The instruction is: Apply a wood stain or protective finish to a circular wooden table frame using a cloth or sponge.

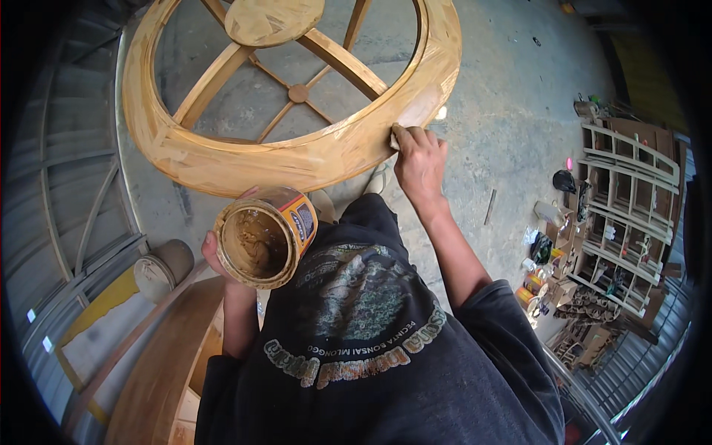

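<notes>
A round wooden table frame (245, 165) fills the upper left, its broad ring smeared with pale tan patches. Inside it, spokes meet at a round wooden disc (274, 21). My left hand (213, 256) grips an open can (302, 215), tilted so its mouth faces up toward me. Brown paste (256, 245) coats the inside of the can and its rim. Most of that hand is hidden behind the can. At the ring's near right edge, my right hand (420, 159) is closed on a small pale piece (394, 138), pressed against the wood. Its kind is mostly hidden by the fingers.
Slatted wooden frames (627, 215) lean at the right, beside cans (528, 291) and bags. A thin strip (490, 207) lies on the concrete floor (512, 111). At lower left are a bucket (167, 265) and a curved wooden piece (159, 363). A lower cross brace (298, 93) shows through the ring.
</notes>
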